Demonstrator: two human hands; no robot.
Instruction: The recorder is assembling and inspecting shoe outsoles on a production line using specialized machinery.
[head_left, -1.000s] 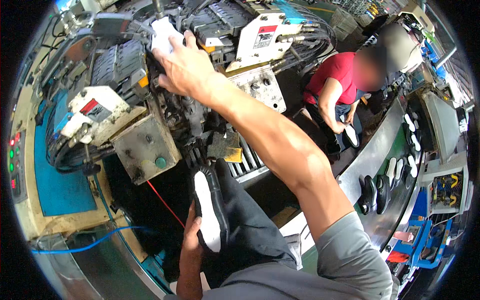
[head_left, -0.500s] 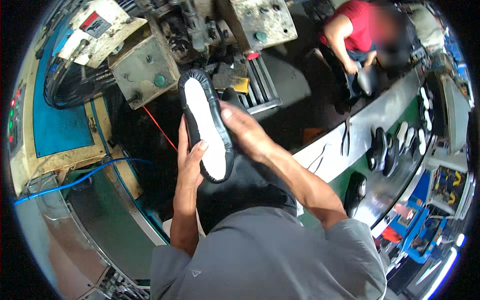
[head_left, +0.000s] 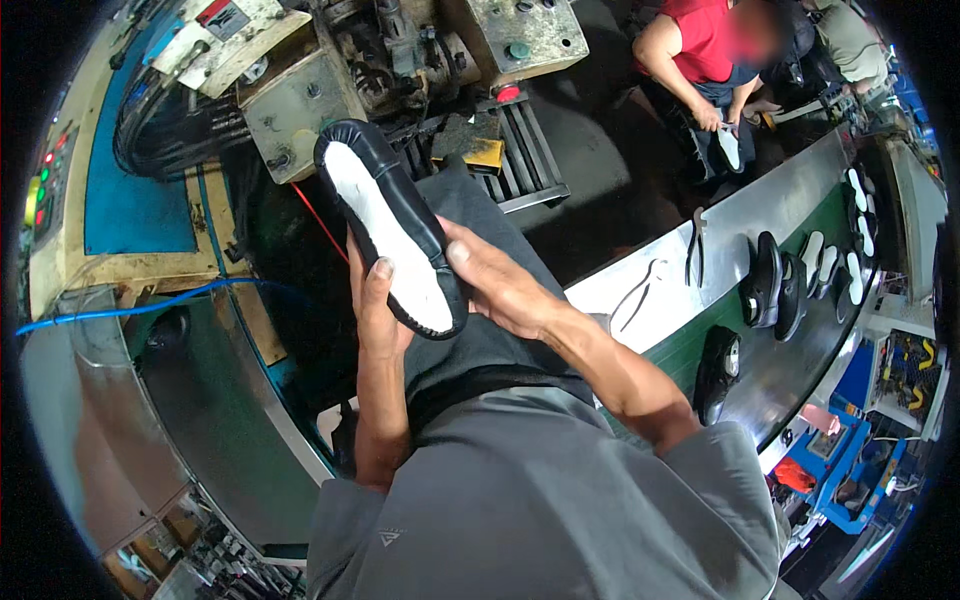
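A black leather shoe upper [head_left: 385, 225] is held bottom side up over my lap, its white insole board facing me and gathered leather all round the edge. It slants, with the far end to the left. My left hand [head_left: 378, 318] grips the near part from the left, thumb on the rim of the white board. From the right, my right hand [head_left: 505, 285] holds the near end, its thumb pressed on the black side. The fingers of both hands are partly hidden beneath the shoe upper.
A greasy machine [head_left: 400, 60] stands ahead, with a slatted metal rack [head_left: 525, 150]. At right, pincers [head_left: 696, 250], pliers [head_left: 638, 295] and several black shoes [head_left: 765, 280] lie along a metal-edged green bench [head_left: 780, 190]. A co-worker in red [head_left: 690, 50] handles another shoe. A blue hose [head_left: 130, 310] crosses at left.
The shoe upper has tilted further, its far end swinging left. My right hand now sits nearer its close end. The co-worker's shoe has turned, showing its white underside. The whole view has shifted slightly.
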